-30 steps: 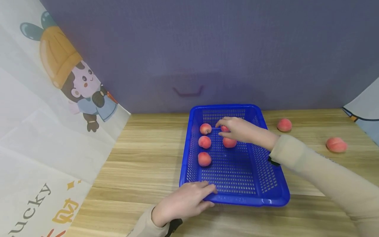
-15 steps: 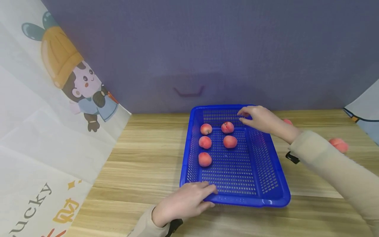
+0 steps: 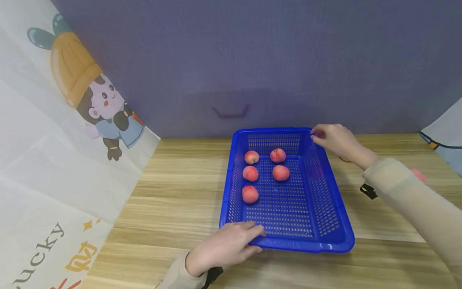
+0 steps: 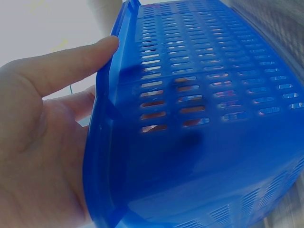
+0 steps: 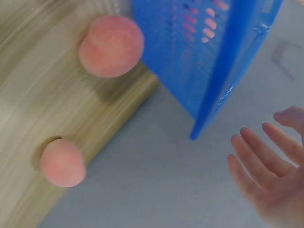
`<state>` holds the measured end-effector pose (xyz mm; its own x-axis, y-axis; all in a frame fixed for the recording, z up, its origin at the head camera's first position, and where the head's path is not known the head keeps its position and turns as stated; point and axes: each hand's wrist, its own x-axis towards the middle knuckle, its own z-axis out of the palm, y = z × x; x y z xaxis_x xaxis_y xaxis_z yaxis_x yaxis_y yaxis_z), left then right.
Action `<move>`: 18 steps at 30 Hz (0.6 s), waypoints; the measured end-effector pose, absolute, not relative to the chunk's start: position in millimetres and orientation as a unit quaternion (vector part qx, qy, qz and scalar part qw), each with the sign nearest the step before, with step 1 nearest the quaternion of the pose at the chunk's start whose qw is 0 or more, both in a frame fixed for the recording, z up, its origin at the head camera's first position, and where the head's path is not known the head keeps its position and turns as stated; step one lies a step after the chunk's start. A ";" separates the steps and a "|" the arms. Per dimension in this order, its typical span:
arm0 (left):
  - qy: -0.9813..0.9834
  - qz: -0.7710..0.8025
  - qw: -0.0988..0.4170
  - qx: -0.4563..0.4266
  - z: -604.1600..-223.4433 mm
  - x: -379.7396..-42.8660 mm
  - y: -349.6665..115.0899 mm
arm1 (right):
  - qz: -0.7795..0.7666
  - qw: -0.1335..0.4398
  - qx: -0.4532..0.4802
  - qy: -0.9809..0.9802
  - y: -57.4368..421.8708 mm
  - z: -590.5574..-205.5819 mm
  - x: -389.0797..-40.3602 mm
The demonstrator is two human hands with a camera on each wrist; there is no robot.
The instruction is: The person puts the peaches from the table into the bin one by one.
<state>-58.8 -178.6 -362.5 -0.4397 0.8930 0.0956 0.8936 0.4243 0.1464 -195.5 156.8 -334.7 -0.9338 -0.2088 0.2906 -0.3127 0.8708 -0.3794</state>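
Observation:
A blue perforated plastic basket (image 3: 306,244) stands on the table. Inside it lie several red peaches, three in a column at the left with the middle one (image 3: 250,174) among them, and a pair beside them, including the nearer peach (image 3: 280,173). My left hand (image 3: 227,245) grips the basket's near rim, its thumb (image 4: 90,61) on the outer side in the left wrist view. Over the basket's far right corner is my right hand (image 3: 337,140), nothing in it and its fingers spread loosely in the right wrist view.
Outside the basket on the right, two peaches lie on the wooden table (image 3: 180,192); in the right wrist view they are a larger peach (image 5: 111,46) and a smaller peach (image 5: 62,162). My right arm partly covers both in the head view. A grey-blue panel (image 3: 252,60) rises behind the table.
My right hand has left the far right peach in the basket and moved right to the basket's far corner. My left hand stays on the rim.

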 end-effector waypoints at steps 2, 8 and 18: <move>-0.844 -0.088 0.002 -0.529 -362.4 -58.9 -178.7 | 0.215 0.118 0.129 -0.961 162.1 -338.1 -197.3; -0.844 -0.087 -0.001 -0.529 -361.1 -59.0 -178.4 | 0.203 0.116 0.119 -0.965 175.6 -348.1 -202.4; -0.844 -0.086 -0.002 -0.529 -360.8 -59.7 -178.0 | 0.199 0.114 0.077 -0.970 200.8 -367.8 -209.4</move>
<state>-59.7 -178.0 -360.8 -0.4409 0.8934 0.0863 0.8925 0.4263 0.1471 -209.4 200.8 -367.8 -0.9621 -0.1044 0.2521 -0.1952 0.9089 -0.3685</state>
